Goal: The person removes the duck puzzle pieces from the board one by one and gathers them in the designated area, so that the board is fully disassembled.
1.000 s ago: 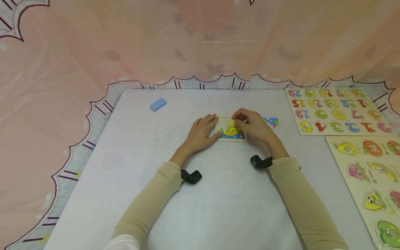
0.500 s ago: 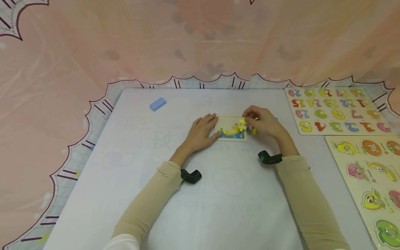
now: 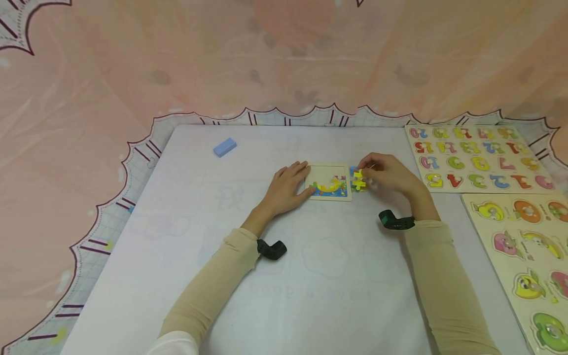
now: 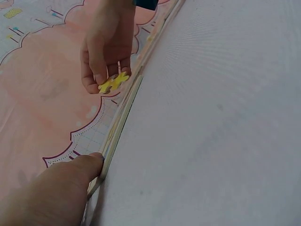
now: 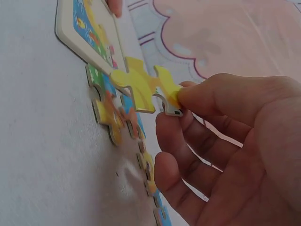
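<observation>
My right hand (image 3: 390,175) pinches a yellow jigsaw piece (image 5: 140,87) between thumb and fingers, raised just right of a small wooden puzzle tray (image 3: 319,172). The tray's lower part is filled with joined pieces in blue, green and yellow, while its upper part shows bare wood. Along the tray's left edge rests my left hand (image 3: 287,188), fingers extended and thumb on the lower rim. Below the held piece, several loose jigsaw pieces (image 5: 109,117) lie on the table in the right wrist view. The left wrist view shows the tray edge-on under my thumb (image 4: 87,167).
A blue block (image 3: 225,147) lies at the back left of the white table (image 3: 319,315). To the right are a number puzzle board (image 3: 445,185) and, nearer, a fruit puzzle board (image 3: 479,224). A peach patterned cloth (image 3: 199,64) hangs behind the table.
My right hand has lifted the yellow piece away from over the tray and carried it right, above the loose pieces. The left hand has stayed on the tray's edge.
</observation>
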